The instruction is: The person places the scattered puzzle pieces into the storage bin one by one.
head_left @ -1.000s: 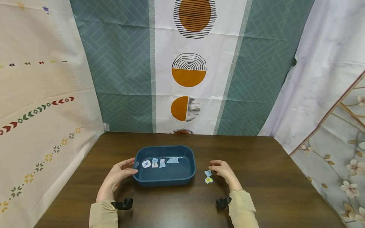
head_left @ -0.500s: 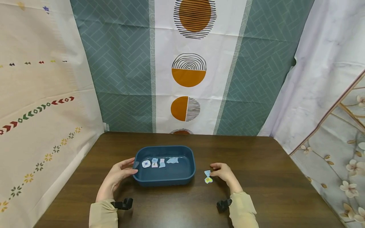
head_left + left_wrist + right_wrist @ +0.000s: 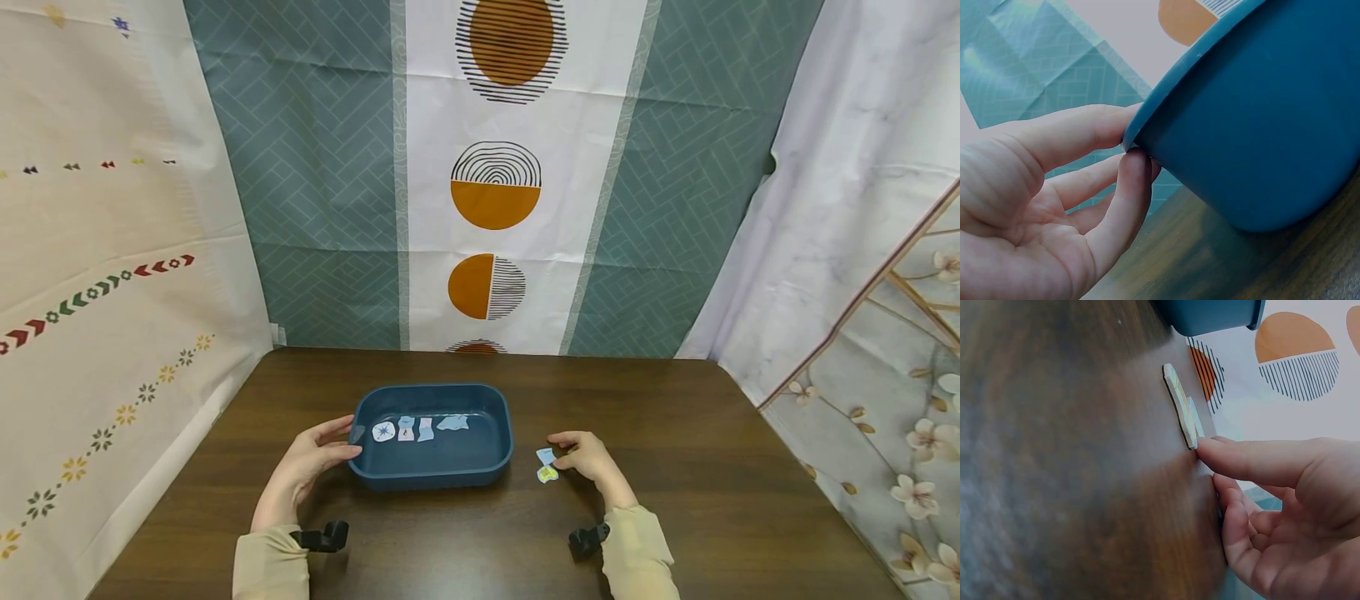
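In the head view my left hand (image 3: 318,454) grips the left end of a dark blue plastic tub (image 3: 431,481). The left wrist view shows thumb and fingers pinching the tub's rim (image 3: 1166,94). Right of the tub, two small flat printed pieces lie close together on the table: a light blue one (image 3: 545,456) and a yellow-green one (image 3: 547,474). My right hand (image 3: 588,460) is just beside them, thumb tip right at their edge. In the right wrist view the thumb meets the end of the yellow-green piece (image 3: 1179,403), and the bent fingers (image 3: 1235,519) rest low, apart from it.
Inside the tub lie several similar flat pieces, among them a white one with a blue star (image 3: 384,431) and a light blue one (image 3: 453,422). The brown wooden table (image 3: 450,550) ends at a patterned cloth (image 3: 330,208) behind.
My right hand has come slightly down beside the two pieces, and the light blue one has turned a little. The left hand and tub have stayed put.
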`<state>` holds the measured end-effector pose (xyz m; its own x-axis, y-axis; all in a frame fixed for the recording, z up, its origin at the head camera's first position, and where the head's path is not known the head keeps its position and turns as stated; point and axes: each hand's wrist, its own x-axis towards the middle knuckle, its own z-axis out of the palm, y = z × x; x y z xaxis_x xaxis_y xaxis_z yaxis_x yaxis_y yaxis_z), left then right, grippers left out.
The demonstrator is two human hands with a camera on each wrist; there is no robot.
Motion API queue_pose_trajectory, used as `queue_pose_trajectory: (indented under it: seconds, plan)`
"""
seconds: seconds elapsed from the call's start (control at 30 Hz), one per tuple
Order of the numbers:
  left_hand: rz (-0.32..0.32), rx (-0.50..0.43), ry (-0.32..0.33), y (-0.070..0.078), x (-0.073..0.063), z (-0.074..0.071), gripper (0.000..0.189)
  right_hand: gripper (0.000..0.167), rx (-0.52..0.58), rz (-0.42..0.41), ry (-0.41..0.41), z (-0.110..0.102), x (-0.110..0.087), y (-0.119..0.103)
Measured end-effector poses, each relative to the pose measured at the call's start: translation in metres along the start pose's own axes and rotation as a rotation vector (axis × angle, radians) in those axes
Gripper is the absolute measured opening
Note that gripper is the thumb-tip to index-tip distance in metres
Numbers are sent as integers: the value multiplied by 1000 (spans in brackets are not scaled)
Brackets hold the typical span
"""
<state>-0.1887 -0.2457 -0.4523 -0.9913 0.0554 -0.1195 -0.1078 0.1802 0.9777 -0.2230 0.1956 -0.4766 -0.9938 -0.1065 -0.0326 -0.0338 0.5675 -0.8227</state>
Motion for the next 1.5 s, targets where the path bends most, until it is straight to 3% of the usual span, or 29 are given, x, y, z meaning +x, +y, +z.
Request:
queue_pose_trajectory:
  seconds: [0.57,0.9,1.5]
  plan:
    - [3,11,-2,1,-1,0,71,24,-77,-53,24,3,0,2]
    - [4,-1,0,-1,0,-1,71,23,9,-8,67,5,0,2]
    - [3,-5,3,-2,0,0,71,14,21,35,79,5,0,1]
